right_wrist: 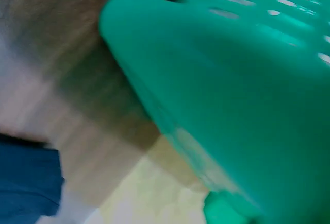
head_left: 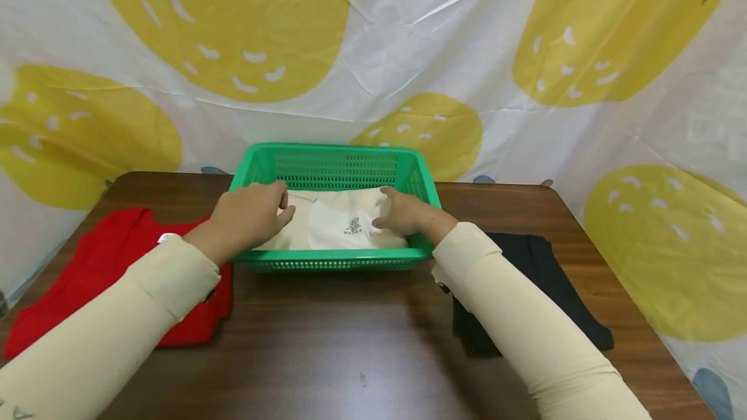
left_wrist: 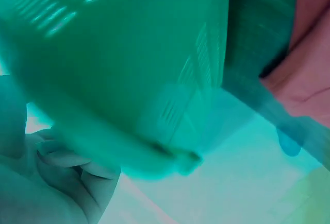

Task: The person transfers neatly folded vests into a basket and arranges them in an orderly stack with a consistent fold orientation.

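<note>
A folded cream cloth (head_left: 332, 212) with a white panel and small dark print lies inside a green plastic basket (head_left: 332, 255). At the basket's left end, my left hand (head_left: 251, 216) hovers over the cloth, fingers loosely bent and thumb apart from the forefinger. My right hand (head_left: 411, 212) reaches over the right end, with thumb and forefinger spread at the cloth's right edge. In the left wrist view, the bent fingers of the left hand (left_wrist: 72, 183) show beside the basket wall (left_wrist: 124, 69). The basket wall (right_wrist: 221, 90) hides the right hand in the right wrist view.
Red clothing (head_left: 111, 264) lies on the brown table (head_left: 327, 349) left of the basket, partly under the left forearm. A black folded garment (head_left: 537, 277) lies to the right, partly behind the right sleeve. A lemon-print curtain (head_left: 403, 37) hangs behind the table.
</note>
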{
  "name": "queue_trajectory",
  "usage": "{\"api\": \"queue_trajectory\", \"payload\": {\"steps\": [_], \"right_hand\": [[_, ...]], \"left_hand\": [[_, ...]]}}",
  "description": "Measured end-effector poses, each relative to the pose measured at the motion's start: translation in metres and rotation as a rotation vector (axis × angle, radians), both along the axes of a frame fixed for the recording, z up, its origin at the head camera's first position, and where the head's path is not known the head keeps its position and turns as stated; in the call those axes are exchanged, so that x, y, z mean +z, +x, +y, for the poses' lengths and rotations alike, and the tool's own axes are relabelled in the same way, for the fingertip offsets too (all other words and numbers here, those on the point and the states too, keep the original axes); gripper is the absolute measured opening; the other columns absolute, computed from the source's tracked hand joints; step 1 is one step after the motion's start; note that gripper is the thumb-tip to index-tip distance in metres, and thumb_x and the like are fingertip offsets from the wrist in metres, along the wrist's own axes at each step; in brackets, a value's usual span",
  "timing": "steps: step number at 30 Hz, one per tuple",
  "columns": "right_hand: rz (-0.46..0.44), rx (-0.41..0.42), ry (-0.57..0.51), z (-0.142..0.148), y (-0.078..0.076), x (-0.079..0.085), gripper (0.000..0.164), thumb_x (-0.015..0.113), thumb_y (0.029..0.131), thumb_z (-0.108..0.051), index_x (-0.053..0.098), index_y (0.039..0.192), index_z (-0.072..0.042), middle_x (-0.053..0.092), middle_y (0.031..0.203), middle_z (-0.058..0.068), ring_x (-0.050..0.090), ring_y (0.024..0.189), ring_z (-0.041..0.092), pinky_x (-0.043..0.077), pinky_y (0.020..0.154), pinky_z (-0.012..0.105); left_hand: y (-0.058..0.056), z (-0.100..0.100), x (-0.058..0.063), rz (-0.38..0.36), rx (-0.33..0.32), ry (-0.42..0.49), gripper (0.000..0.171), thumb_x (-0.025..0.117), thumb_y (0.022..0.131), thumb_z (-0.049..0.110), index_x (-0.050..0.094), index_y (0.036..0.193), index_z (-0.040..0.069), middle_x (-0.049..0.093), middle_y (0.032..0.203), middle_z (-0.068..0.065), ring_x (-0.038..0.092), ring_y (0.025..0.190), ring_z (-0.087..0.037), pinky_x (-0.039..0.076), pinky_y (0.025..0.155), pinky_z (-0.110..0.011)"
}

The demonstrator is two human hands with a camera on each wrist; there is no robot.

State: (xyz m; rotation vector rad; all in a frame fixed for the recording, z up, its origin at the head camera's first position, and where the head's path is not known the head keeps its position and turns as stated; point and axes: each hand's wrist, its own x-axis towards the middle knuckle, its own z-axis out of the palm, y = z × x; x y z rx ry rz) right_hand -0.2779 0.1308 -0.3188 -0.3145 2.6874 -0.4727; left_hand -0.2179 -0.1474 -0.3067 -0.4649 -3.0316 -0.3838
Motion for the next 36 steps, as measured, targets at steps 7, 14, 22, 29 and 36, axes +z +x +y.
{"api": "queue_trajectory", "payload": {"steps": [7,14,22,29,36], "right_hand": [[0.316,0.075,-0.106,0.006,0.040,0.018,0.047,0.056,0.101,-0.029,0.049,0.143,-0.011,0.058,0.132,0.016,0.056,0.121,0.030,0.050,0.097,0.044],[0.609,0.139,-0.417,0.012,0.110,0.016,0.013,0.061,0.096,-0.015,0.069,0.106,-0.011,0.055,0.080,0.001,0.050,0.068,0.014,0.045,0.065,0.028],[0.529,0.232,-0.513,0.002,0.146,-0.013,0.015,0.066,0.094,-0.014,0.064,0.079,-0.016,0.054,0.066,-0.009,0.047,0.058,0.001,0.043,0.055,0.019],[0.436,0.260,-0.387,-0.005,0.144,-0.024,0.018,0.066,0.095,-0.021,0.061,0.078,-0.019,0.053,0.061,-0.012,0.044,0.054,-0.002,0.041,0.054,0.018],[0.348,0.260,-0.329,-0.005,0.145,-0.027,0.021,0.064,0.097,-0.023,0.060,0.077,-0.020,0.048,0.057,-0.012,0.042,0.051,-0.001,0.039,0.053,0.018]], "left_hand": [[0.032,-0.033,0.008,0.075,0.067,0.070,0.022,0.053,0.098,0.029,0.052,0.110,0.010,0.052,0.058,-0.001,0.047,0.047,-0.018,0.036,0.044,-0.030],[0.054,-0.092,-0.013,0.028,0.154,0.079,0.023,0.055,0.097,0.026,0.051,0.109,0.007,0.048,0.060,0.001,0.044,0.048,-0.016,0.034,0.044,-0.030],[0.044,-0.144,-0.054,-0.133,0.152,-0.105,0.049,0.070,0.089,0.035,0.055,0.119,-0.001,0.059,0.098,-0.022,0.058,0.079,-0.034,0.049,0.053,-0.043],[0.041,-0.157,-0.079,-0.215,0.114,-0.163,0.093,0.075,0.079,0.057,0.038,0.145,0.002,0.038,0.135,-0.041,0.038,0.115,-0.066,0.043,0.077,-0.078],[0.037,-0.162,-0.084,-0.271,0.063,-0.173,0.102,0.076,0.075,0.061,0.040,0.141,-0.009,0.044,0.124,-0.045,0.046,0.104,-0.065,0.051,0.075,-0.068]]}}
